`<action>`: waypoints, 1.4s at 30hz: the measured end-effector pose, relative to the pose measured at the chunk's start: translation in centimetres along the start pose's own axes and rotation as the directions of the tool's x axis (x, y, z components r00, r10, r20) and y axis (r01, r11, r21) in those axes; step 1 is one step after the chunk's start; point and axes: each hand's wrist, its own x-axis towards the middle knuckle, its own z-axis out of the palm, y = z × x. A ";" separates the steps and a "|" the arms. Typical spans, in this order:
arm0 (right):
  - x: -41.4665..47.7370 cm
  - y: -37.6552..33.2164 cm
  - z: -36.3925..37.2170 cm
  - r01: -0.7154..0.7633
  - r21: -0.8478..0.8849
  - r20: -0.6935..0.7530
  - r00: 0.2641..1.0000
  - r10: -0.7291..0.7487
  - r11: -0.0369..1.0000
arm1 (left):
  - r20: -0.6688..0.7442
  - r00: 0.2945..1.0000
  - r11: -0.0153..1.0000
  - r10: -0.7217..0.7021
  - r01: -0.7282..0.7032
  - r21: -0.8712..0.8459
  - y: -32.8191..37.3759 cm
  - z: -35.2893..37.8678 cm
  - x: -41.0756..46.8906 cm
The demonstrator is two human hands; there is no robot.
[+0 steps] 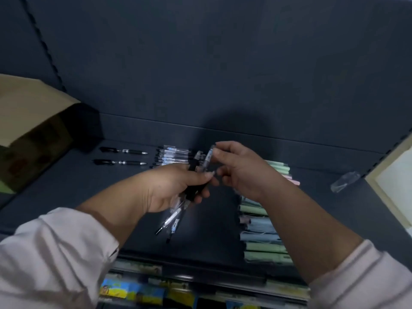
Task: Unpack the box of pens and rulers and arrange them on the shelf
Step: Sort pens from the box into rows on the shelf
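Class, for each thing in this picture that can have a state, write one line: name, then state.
Left hand: grips pen bundle.
Right hand: pinches one clear pen.
Black pens: lying flat, side by side.
Pastel pens: laid in a row.
Box: open.
Wrapper: crumpled.

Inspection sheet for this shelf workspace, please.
Surface: dark grey shelf board, pens laid in rows.
Job's things: two black pens with silver bands, row of clear-barrelled pens, pastel green, pink and blue pens, brown cardboard box at left.
Clutter: crumpled clear plastic wrapper at right.
Grips: left hand holds a bundle of clear pens; right hand pinches one clear pen.
Cables: nothing seen.
Surroundings: dark back panel; colourful packs on lower shelf.
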 end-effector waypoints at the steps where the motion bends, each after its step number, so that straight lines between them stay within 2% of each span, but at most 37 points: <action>1: 0.4 0.0 0.8 -0.013 -0.001 0.004 1.000 0.013 1.000 | 0.000 1.000 1.000 -0.009 0.009 -0.007 -0.1 -0.5 -0.2; 5: 1.9 0.3 4.4 -0.011 0.063 0.021 1.000 0.009 0.998 | 0.000 0.999 0.998 -0.051 0.051 -0.037 -0.5 -3.0 -1.1; 11: 4.4 0.9 8.0 -0.019 0.217 -0.053 0.998 0.031 0.976 | -0.092 0.988 0.956 -0.125 0.096 -0.276 -1.4 -8.3 -2.9; 17: 6.7 1.9 11.4 0.007 0.378 -0.161 0.985 0.059 0.926 | -0.310 0.934 0.912 -0.177 0.037 -0.408 -2.6 -13.7 -3.4; 24: 7.7 4.1 14.8 0.025 0.413 -0.217 0.974 0.072 0.910 | -0.387 0.891 0.819 -0.236 -0.032 -0.573 -4.1 -18.9 -4.1; 31: 8.8 4.3 17.0 0.054 0.445 -0.248 0.967 0.065 0.894 | -0.421 0.875 0.814 -0.241 -0.055 -0.579 -4.2 -20.7 -4.1; 37: 8.6 6.2 19.1 -0.021 0.344 -0.251 0.961 0.113 0.939 | -0.400 0.887 0.751 -0.231 -0.099 -0.653 -3.8 -20.7 -3.8; 42: 8.0 7.8 21.1 -0.082 0.260 -0.218 0.966 0.141 0.962 | -0.372 0.913 0.685 -0.167 -0.164 -0.710 -3.1 -19.7 -3.4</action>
